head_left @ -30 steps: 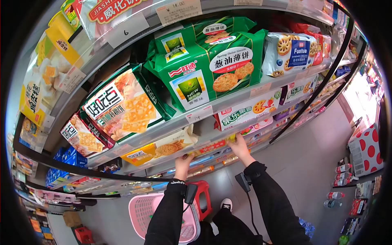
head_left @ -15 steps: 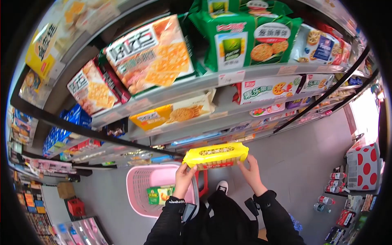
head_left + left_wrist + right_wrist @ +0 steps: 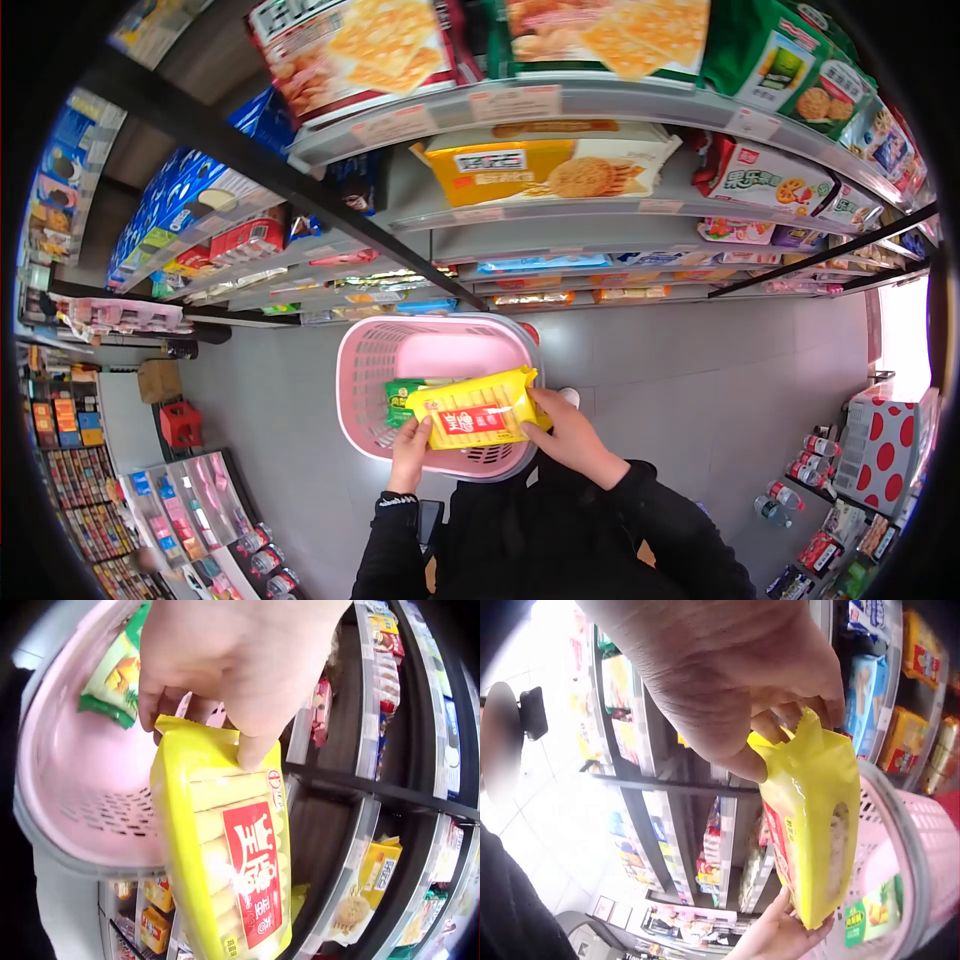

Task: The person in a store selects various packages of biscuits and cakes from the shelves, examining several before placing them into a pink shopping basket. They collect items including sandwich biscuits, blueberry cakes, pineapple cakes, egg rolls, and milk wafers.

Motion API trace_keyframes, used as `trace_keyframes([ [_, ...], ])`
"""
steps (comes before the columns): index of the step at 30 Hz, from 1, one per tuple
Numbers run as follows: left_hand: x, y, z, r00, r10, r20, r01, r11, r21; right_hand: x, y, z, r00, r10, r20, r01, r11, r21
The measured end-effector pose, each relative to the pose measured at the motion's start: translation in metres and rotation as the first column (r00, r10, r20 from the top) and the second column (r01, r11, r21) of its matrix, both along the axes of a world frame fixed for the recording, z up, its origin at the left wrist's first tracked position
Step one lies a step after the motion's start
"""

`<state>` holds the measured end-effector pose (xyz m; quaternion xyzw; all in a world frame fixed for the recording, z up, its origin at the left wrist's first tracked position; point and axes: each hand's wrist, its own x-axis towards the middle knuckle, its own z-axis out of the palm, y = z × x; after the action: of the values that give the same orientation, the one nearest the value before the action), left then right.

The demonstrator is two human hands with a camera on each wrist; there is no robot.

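A yellow biscuit pack (image 3: 478,408) with a red label is held by its two ends over the pink basket (image 3: 352,400). My left hand (image 3: 408,455) pinches one end, thumb on the label side in the left wrist view, where the pack (image 3: 232,847) tilts downward. The other end is gripped by my right hand (image 3: 575,435), its fingers partly hidden behind the crinkled wrapper (image 3: 814,817) in the right wrist view. Inside the basket lies a green and white packet (image 3: 400,398), partly covered by the yellow pack in the head view.
Shelves (image 3: 480,218) of packaged biscuits run across the top, with a black post (image 3: 300,190) at the left. Grey floor (image 3: 660,380) extends to the right, toward bottles (image 3: 780,500) and a dotted box (image 3: 885,450). A red stool (image 3: 181,425) stands at the left.
Both hands have brought the yellow pack away from the low shelf, leftward over the basket, and its red-labelled face now shows upward. The head view has shifted left and down.
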<state>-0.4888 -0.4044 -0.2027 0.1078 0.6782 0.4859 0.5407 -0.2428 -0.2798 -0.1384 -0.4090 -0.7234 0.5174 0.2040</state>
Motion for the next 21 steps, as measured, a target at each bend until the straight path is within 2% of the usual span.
trace_keyframes([
  [1, -0.015, 0.0, -0.004, 0.998, -0.029, -0.057, 0.027, 0.999, -0.027, -0.016, -0.003, -0.009, 1.0, 0.002, 0.001, -0.002, 1.0, 0.002],
  [3, -0.043, 0.003, -0.018, 0.995, -0.026, -0.1, 0.026, 1.0, -0.004, -0.046, -0.007, -0.033, 1.0, -0.008, 0.022, 0.011, 0.993, -0.115],
  [5, -0.077, 0.003, -0.044, 0.921, -0.173, -0.349, 0.159, 0.985, -0.069, -0.074, -0.011, -0.066, 0.999, -0.03, 0.03, 0.034, 0.992, -0.121],
  [7, -0.101, 0.013, -0.06, 0.909, -0.206, -0.362, 0.192, 0.979, -0.075, -0.099, -0.005, -0.088, 0.991, -0.073, 0.115, 0.083, 0.993, -0.084],
  [8, -0.107, 0.023, -0.06, 0.889, -0.244, -0.388, 0.227, 0.97, -0.09, -0.11, -0.002, -0.095, 0.978, -0.159, 0.137, 0.182, 0.967, -0.177],
  [10, -0.114, 0.045, -0.056, 0.869, -0.281, -0.408, 0.261, 0.96, -0.104, -0.126, 0.007, -0.131, 0.982, -0.144, 0.126, 0.168, 0.964, -0.207],
  [12, -0.12, 0.06, -0.058, 0.748, -0.391, -0.537, 0.298, 0.92, -0.255, -0.141, 0.012, -0.161, 0.973, -0.17, 0.156, 0.204, 0.95, -0.235],
  [15, -0.138, 0.073, -0.102, 0.789, -0.419, -0.45, 0.38, 0.908, -0.178, -0.154, 0.012, -0.182, 0.951, -0.236, 0.199, 0.291, 0.901, -0.322],
  [17, -0.141, 0.079, -0.115, 0.776, -0.445, -0.447, 0.395, 0.895, -0.206, -0.16, 0.011, -0.2, 0.939, -0.268, 0.214, 0.332, 0.868, -0.37],
  [19, -0.147, 0.081, -0.135, 0.716, -0.513, -0.473, 0.438, 0.858, -0.268, -0.166, 0.007, -0.223, 0.929, -0.291, 0.227, 0.364, 0.831, -0.421],
  [21, -0.15, 0.08, -0.15, 0.733, -0.497, -0.464, 0.439, 0.867, -0.234, -0.172, 0.003, -0.234, 0.894, -0.429, 0.127, 0.44, 0.791, -0.426],
])
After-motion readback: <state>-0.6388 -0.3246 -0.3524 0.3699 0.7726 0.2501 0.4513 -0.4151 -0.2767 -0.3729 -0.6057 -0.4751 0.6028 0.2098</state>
